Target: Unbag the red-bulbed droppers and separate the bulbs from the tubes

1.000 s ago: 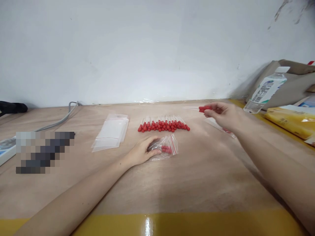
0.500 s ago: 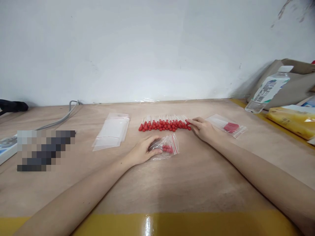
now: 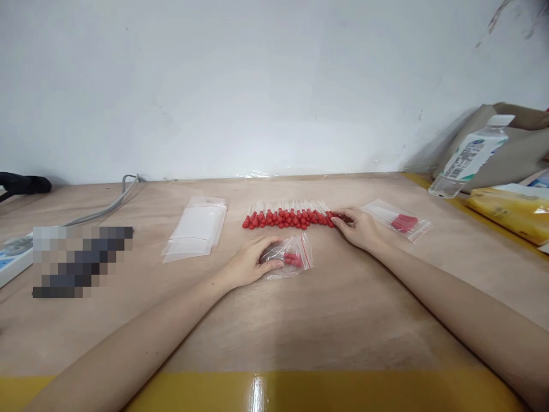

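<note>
A row of small droppers with red bulbs (image 3: 287, 216) lies across the middle of the wooden table (image 3: 326, 309). My right hand (image 3: 359, 227) rests at the row's right end, its fingertips pinched on a red-bulbed dropper (image 3: 341, 216). My left hand (image 3: 249, 263) lies on a small clear zip bag (image 3: 291, 257) that holds a few red-bulbed droppers, with its fingers curled over the bag's left end.
A filled clear bag (image 3: 397, 221) lies right of my right hand. A stack of empty clear bags (image 3: 195, 232) sits to the left. A water bottle (image 3: 469, 157), brown bag and yellow packet (image 3: 510, 212) are at the far right. A grey cable (image 3: 107, 209) runs at left.
My right hand carried a filled bag at the far right, left it on the table, then came to the right end of the dropper row and closed its fingertips there. My left hand stayed put.
</note>
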Demonstrator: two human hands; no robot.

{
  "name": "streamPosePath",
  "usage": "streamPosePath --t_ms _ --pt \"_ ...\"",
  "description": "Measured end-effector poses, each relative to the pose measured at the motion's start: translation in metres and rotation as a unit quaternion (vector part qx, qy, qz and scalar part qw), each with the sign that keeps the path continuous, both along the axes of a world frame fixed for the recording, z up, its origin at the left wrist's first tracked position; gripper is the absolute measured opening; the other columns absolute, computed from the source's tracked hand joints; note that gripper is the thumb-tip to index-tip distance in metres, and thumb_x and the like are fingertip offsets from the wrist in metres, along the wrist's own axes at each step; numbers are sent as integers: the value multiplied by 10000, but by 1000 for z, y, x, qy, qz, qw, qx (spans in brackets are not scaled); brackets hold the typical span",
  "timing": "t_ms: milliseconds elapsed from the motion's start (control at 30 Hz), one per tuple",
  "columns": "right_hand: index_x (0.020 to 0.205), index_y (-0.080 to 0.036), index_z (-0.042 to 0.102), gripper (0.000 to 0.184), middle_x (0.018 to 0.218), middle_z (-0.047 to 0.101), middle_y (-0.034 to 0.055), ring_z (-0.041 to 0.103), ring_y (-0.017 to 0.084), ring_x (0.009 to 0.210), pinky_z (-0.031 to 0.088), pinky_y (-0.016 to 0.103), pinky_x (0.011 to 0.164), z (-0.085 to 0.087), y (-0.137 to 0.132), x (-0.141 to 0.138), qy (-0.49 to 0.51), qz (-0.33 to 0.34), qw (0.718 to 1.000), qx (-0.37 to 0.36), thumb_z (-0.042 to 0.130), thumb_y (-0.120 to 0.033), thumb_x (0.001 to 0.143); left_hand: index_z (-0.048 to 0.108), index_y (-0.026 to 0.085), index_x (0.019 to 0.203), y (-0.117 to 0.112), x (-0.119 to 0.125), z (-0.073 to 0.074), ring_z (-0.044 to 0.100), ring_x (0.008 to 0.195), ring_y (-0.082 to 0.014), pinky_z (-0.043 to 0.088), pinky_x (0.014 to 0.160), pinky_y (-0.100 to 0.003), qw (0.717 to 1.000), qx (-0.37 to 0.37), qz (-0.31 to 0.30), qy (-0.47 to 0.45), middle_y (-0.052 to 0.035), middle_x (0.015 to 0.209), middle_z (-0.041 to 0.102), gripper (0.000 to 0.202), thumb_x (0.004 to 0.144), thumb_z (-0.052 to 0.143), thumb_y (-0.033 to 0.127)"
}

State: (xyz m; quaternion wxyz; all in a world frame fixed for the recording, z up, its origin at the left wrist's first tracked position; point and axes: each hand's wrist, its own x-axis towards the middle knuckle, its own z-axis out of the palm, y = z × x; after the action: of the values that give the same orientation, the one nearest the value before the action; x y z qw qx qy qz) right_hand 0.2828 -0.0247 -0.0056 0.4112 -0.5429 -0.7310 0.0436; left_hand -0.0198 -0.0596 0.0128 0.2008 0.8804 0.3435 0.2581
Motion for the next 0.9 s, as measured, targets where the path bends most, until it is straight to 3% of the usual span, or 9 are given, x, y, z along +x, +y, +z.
streamPosePath --t_ms 200,333,733,900 --pt "944 -166 638 267 896 667 84 616 191 775 502 342 697 -7 5 4 56 -47 997 2 503 -348 803 492 203 1162 -1 0 0 547 1013 -219 434 877 -368 1000 -6 -3 -8 -78 1116 581 448 792 552 447" --pt "919 -165 634 250 866 672 81 623 180 735 515 336 690 -11 9 8 94 -31 995 -1 542 -342 768 489 201 1165 -1 0 -1 541 1021 -221 429 885 -373 1000 -6 1 -4 -77 1125 576 454 790 554 448" --pt "855 -197 626 176 835 639 52 595 164 761 488 317 731 3 3 -10 63 -41 989 128 485 -296 825 485 202 1156 0 0 -1 542 1016 -209 428 883 -353 1000 -3 1 -1 -66 1122 577 444 791 555 446" --pt "878 -201 622 171 860 634 54 590 163 807 476 313 763 5 -1 -14 41 -16 986 163 460 -243 842 480 199 1161 1 -1 -2 540 1024 -211 430 884 -351 1000 2 3 4 -68 1129 574 453 791 553 450"
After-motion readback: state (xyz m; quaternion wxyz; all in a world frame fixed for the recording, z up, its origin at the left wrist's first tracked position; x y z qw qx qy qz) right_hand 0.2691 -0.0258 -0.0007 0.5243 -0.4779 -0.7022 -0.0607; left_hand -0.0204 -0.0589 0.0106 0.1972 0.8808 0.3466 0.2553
